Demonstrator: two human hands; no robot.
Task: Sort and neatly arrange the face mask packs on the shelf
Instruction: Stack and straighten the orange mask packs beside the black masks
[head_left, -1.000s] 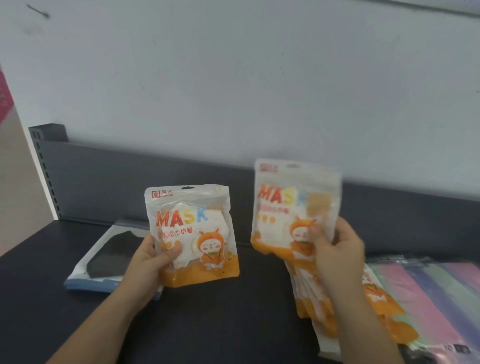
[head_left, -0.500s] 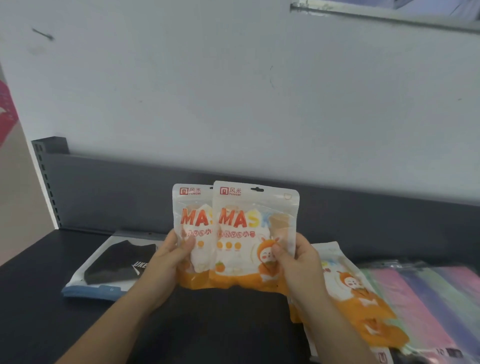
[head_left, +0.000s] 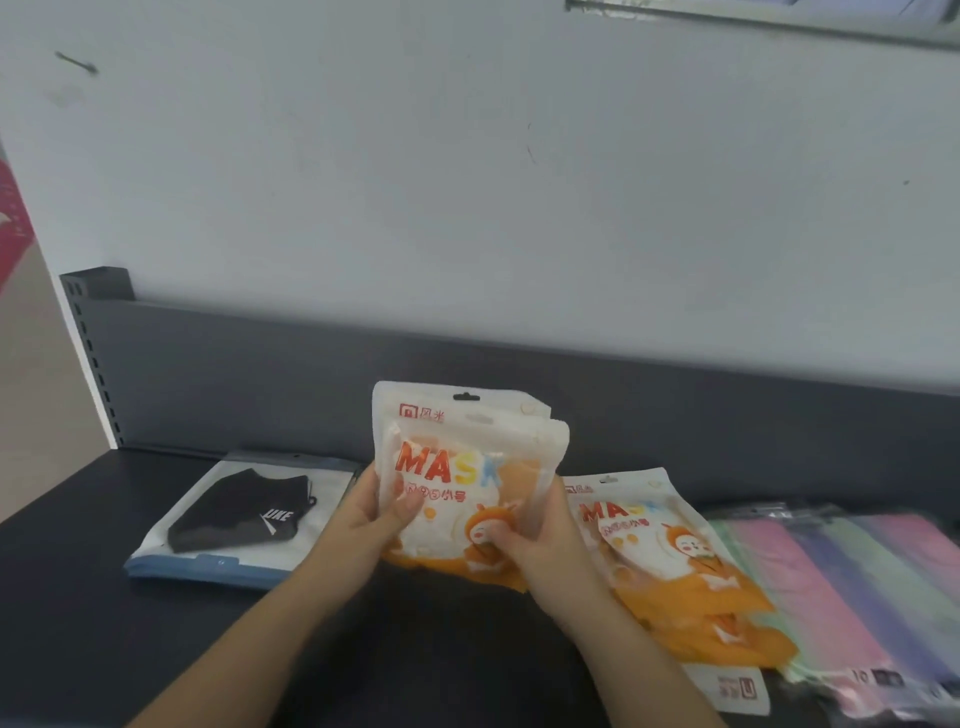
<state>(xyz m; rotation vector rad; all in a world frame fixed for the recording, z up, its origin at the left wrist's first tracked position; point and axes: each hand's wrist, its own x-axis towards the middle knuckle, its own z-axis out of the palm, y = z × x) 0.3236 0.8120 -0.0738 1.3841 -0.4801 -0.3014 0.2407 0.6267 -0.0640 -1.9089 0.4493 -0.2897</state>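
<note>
Stacking step: L hand (head_left: 382, 512) and R hand (head_left: 540, 540) each grip a side of two overlapped orange mask packs (head_left: 467, 457), upright above the shelf (head_left: 78, 597) (top edges not flush). Next, prob. square them, then lay them on the orange pile (head_left: 675, 566) just to the right. Glossy, soft plastic pouches, rectangular w/ hang holes.

Head camera looks forward and down, close over shelf (head_left: 78, 597) toward wall (head_left: 467, 182).
</note>
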